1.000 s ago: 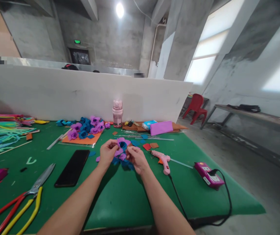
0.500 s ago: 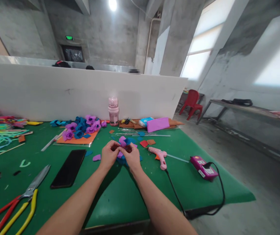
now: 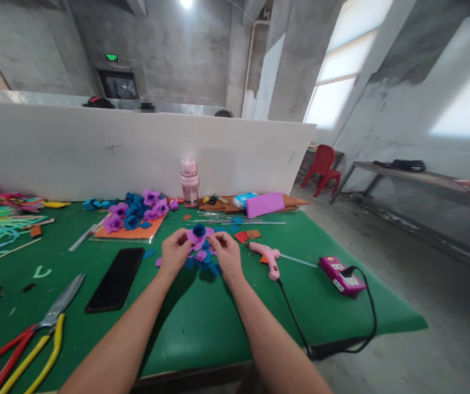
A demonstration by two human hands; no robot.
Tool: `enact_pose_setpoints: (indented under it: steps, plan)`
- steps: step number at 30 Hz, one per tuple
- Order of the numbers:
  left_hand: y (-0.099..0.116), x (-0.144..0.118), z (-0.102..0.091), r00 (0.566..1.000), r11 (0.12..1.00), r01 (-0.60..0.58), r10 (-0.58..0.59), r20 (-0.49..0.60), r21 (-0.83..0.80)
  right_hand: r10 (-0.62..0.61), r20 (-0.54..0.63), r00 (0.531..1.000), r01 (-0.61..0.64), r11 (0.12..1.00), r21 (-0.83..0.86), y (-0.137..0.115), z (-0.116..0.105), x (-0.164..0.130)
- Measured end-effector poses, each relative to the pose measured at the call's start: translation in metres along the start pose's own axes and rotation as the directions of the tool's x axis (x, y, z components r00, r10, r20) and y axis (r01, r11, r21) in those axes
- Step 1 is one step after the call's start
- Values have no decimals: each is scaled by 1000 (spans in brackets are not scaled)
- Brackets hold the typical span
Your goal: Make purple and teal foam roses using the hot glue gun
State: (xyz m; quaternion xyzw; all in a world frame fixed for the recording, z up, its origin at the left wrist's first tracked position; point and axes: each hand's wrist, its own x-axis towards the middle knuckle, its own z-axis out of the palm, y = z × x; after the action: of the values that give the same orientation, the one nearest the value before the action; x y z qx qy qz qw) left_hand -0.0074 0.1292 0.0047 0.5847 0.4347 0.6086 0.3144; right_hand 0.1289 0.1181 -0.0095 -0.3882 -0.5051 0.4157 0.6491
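Two hands, one foam flower, lifted just above the bench (image 3: 202, 328).
Left hand (image 3: 174, 253) pinches the purple-and-blue flower (image 3: 198, 234) steady; right hand (image 3: 227, 253) nips its edge, loose petal scraps (image 3: 202, 262) lying just below.

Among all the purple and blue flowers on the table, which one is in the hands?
The flower with purple petals and a blue centre, pinched between the left hand and the right hand. The other flowers lie heaped on the orange sheet, farther back and left, untouched.
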Motion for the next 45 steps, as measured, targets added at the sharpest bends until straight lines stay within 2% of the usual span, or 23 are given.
enact_pose_setpoints:
  steps: [3,5,10,16,23,31,39,42,45]
  plan:
    - [-3,4,-6,995,978,-75,85,-46,193,194,-12,981,-186,958,216,1,-3,2]
    - [-6,5,-9,991,947,-117,132,-31,300,261,26,965,-256,917,307,0,-2,2]
    - [-9,5,-9,977,898,-209,206,49,388,279,69,958,-287,917,276,-8,6,-2]
    - [-6,4,-7,959,857,-283,253,126,431,324,78,943,-331,885,326,-8,6,-2]
    - [-9,4,-6,943,829,-329,264,201,452,402,9,915,-383,864,327,-4,2,1]
    - [-12,4,-5,950,851,-298,221,220,433,454,-4,891,-422,831,361,-5,1,3]
    - [-15,3,0,986,942,-68,13,166,329,558,79,826,-524,708,474,-5,-4,5]
    - [-14,3,2,987,963,5,-48,153,269,561,107,821,-535,691,485,-3,-5,6]
    - [-15,4,3,986,971,29,-67,153,238,547,114,829,-528,699,482,-4,-5,6]
